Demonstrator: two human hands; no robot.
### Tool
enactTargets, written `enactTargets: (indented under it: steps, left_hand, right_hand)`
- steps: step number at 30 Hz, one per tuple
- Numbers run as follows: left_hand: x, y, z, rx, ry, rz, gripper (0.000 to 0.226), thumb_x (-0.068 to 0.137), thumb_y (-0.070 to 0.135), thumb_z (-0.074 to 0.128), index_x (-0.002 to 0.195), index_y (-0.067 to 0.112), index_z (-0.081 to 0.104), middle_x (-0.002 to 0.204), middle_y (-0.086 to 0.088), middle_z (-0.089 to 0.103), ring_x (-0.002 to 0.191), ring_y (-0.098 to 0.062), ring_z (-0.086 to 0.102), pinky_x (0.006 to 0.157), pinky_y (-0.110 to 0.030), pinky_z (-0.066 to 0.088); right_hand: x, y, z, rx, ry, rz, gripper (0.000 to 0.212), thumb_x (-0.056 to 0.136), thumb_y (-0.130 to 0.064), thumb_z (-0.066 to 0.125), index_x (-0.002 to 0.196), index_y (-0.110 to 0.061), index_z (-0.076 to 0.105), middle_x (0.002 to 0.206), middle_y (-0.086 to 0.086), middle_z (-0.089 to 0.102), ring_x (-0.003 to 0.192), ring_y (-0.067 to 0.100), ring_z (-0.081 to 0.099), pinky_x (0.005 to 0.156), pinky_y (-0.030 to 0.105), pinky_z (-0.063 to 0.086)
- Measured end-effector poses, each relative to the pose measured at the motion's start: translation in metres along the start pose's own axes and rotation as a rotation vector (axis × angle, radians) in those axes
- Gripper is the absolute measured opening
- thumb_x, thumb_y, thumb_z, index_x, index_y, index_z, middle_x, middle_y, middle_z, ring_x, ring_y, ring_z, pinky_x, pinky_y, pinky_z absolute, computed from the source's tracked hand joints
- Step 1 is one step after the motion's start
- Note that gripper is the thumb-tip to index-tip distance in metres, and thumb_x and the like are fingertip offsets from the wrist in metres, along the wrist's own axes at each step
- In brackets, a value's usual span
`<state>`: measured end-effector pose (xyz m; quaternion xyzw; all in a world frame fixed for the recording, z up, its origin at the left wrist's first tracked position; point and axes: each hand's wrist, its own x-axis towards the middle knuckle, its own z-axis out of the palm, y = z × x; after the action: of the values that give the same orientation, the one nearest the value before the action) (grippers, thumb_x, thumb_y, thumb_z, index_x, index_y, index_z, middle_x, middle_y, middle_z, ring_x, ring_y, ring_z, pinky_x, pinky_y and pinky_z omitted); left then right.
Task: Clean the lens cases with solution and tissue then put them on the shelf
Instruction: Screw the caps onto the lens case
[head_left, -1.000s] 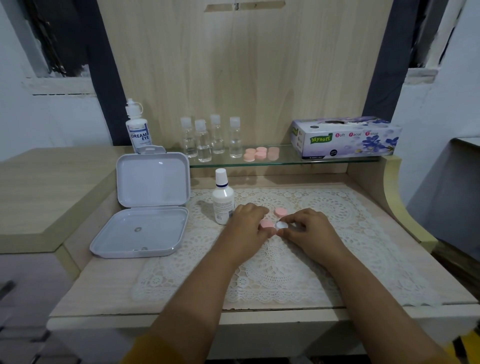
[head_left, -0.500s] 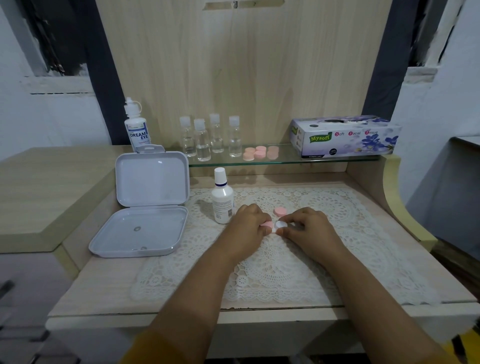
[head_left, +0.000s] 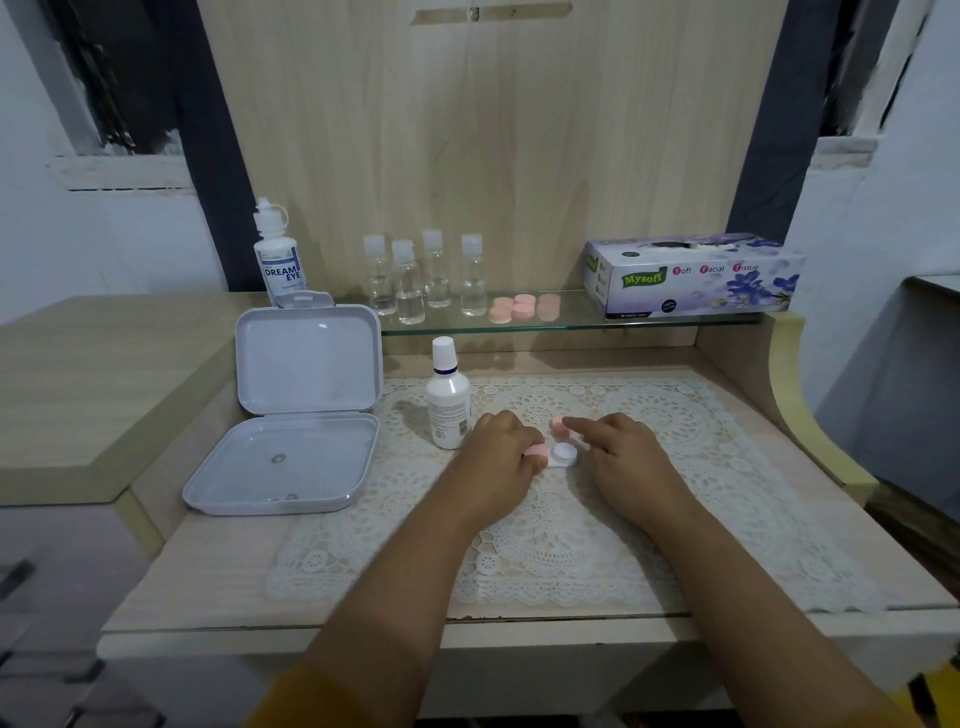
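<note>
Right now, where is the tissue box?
In the head view the tissue box sits at the right end of the glass shelf, right of the pink lens cases.

You have four small clear plastic bottles (head_left: 426, 275), two white solution bottles (head_left: 448, 402), one purple tissue box (head_left: 696, 278), one open grey plastic case (head_left: 291, 410).

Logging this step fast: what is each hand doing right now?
Left hand: pinches the round pink cap.
Right hand: open, a fingertip at the other pink cap.

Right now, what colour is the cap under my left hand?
Pink; the cap shows best in the head view, at the left hand.
</note>
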<state>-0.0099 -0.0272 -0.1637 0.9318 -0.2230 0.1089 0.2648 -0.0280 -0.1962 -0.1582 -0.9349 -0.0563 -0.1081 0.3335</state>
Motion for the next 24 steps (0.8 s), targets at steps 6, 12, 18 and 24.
enactTargets:
  steps: [6, 12, 18, 24]
  left_hand:
    - [-0.001, 0.000, -0.002, -0.009, 0.012, 0.001, 0.033, 0.095, 0.029, 0.052, 0.125, 0.016, 0.059, 0.112, -0.001, 0.052, 0.109, -0.016, 0.040, 0.098, -0.033, 0.036]
    - [-0.003, 0.001, -0.002, -0.033, 0.018, 0.010, 0.033, 0.094, 0.028, 0.053, 0.124, 0.016, 0.059, 0.111, 0.000, 0.052, 0.108, -0.015, 0.041, 0.097, -0.033, 0.036]
    - [-0.004, 0.002, -0.003, -0.048, 0.020, 0.003, 0.034, 0.093, 0.027, 0.054, 0.125, 0.016, 0.059, 0.112, -0.001, 0.053, 0.110, -0.016, 0.041, 0.098, -0.035, 0.037]
    - [-0.003, 0.001, -0.003, -0.046, 0.021, 0.008, 0.031, 0.093, 0.027, 0.055, 0.122, 0.016, 0.061, 0.108, 0.000, 0.053, 0.108, -0.017, 0.042, 0.097, -0.035, 0.037]
  right_hand:
    - [0.000, -0.001, 0.003, -0.041, 0.036, -0.003, 0.036, 0.097, -0.023, 0.039, 0.123, -0.026, 0.063, 0.099, -0.002, 0.046, 0.103, 0.016, 0.043, 0.086, 0.031, 0.039]
    - [0.000, 0.001, 0.003, -0.014, 0.089, 0.004, 0.037, 0.093, -0.011, 0.044, 0.126, -0.019, 0.059, 0.117, 0.004, 0.051, 0.109, 0.018, 0.048, 0.086, 0.028, 0.039]
    - [0.005, 0.009, 0.011, -0.140, 0.120, -0.063, 0.027, 0.097, -0.029, 0.052, 0.119, -0.022, 0.065, 0.113, 0.004, 0.056, 0.108, 0.024, 0.048, 0.087, 0.034, 0.043]
    - [0.005, 0.010, 0.007, -0.008, 0.133, -0.018, 0.020, 0.095, -0.019, 0.053, 0.113, -0.019, 0.061, 0.107, 0.000, 0.060, 0.101, 0.016, 0.053, 0.079, 0.027, 0.042]
